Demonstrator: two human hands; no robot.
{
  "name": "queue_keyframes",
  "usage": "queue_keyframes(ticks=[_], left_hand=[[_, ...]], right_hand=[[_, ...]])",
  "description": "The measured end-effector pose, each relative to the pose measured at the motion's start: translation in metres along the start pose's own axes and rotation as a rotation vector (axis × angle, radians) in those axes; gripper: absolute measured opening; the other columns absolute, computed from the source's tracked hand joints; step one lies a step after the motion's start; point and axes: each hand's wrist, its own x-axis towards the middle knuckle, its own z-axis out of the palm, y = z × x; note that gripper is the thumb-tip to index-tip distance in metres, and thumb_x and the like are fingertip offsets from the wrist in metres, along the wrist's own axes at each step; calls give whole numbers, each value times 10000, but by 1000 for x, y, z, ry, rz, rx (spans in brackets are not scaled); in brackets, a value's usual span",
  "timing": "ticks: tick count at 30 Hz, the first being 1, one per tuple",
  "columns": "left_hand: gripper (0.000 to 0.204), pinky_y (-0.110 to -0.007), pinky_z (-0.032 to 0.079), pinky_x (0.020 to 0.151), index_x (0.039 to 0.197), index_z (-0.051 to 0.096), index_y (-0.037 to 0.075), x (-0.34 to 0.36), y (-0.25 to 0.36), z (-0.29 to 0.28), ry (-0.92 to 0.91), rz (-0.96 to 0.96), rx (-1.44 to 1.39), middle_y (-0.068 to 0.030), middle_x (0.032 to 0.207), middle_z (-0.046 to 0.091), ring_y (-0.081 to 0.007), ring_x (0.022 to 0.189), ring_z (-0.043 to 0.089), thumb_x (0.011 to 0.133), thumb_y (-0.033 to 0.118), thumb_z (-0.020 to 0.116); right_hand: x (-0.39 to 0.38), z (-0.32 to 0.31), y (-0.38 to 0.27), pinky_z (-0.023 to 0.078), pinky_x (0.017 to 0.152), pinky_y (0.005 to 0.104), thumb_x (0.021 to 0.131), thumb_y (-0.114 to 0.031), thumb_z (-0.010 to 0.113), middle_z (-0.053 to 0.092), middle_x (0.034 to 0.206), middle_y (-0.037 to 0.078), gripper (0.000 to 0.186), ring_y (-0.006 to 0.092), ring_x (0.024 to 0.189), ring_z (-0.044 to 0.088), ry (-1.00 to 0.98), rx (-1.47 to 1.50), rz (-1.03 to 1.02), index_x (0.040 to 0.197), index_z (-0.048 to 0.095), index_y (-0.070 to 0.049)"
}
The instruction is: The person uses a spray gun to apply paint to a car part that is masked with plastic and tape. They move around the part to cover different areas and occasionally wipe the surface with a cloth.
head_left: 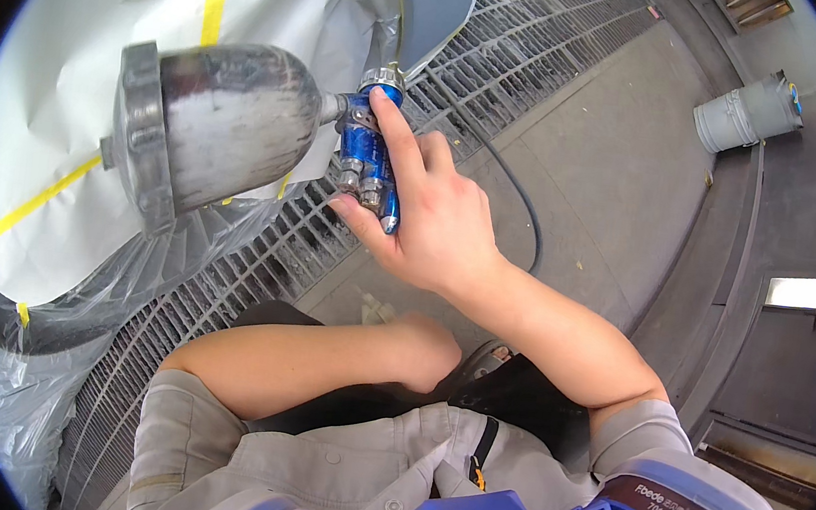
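Observation:
My right hand (447,219) grips a blue spray gun (368,145), its index finger stretched along the body and the thumb by the small knobs at the near end. The gun's cup (232,124), cloudy grey with a ribbed dark lid, points to the left. Lower down, in front of my body, my left hand (425,353) is curled closed. Its fingers are turned away, so whatever they hold, if anything, is hidden. Beyond the gun a grey, smooth panel (442,2) shows next to white masking paper (99,49) with yellow tape.
A dark hose (525,198) curves over the floor and passes behind my right forearm. Metal floor grating (257,258) runs diagonally under the covered object. Clear plastic sheeting (19,402) hangs at the left. At the far right a grey bucket (746,114) stands by the wall.

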Motion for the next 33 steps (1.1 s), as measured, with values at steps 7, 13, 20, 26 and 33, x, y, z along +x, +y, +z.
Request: queue_keyframes(ticks=[7, 13, 20, 26, 33], left_hand=[[234, -483, 610, 825, 989, 821, 47, -5, 4, -1, 24, 1, 5, -181, 1043, 791, -355, 993, 765, 822, 135, 683], [220, -489, 610, 794, 946, 811, 31, -9, 0, -3, 19, -18, -33, -188, 1003, 788, -368, 954, 763, 801, 140, 686], [211, -510, 600, 748, 903, 795, 11, -3, -13, 7, 73, -89, -66, -206, 930, 777, -398, 888, 755, 791, 139, 670], [214, -512, 602, 759, 905, 792, 11, 11, -15, 7, 74, -146, -49, -207, 930, 776, -403, 895, 751, 805, 140, 654], [233, -523, 589, 804, 978, 752, 33, 27, -25, 7, 23, -203, -45, -197, 964, 769, -404, 937, 740, 856, 193, 634]], right_hand=[[-15, -5, 16, 566, 935, 500, 1021, -514, 634, 684, 1183, 286, 789, 458, 1035, 709, -295, 162, 217, 1629, 375, -83], [-27, -41, 85, 481, 571, 248, 1058, -629, 493, 616, 1021, 49, 774, 75, 635, 542, -255, 877, 289, 1570, 439, -52], [-41, -55, 129, 424, 484, 291, 1054, -728, 338, 621, 1013, 59, 687, 107, 538, 448, 179, 1158, 635, 1250, 554, -106], [-43, -65, 146, 357, 486, 304, 1028, -792, 245, 609, 1004, 59, 746, 101, 519, 383, 52, 1556, 591, 1184, 569, -138], [-38, -56, 170, 368, 459, 311, 1034, -783, 327, 617, 897, 33, 696, 104, 497, 393, 255, 1429, 859, 1197, 580, -156]])
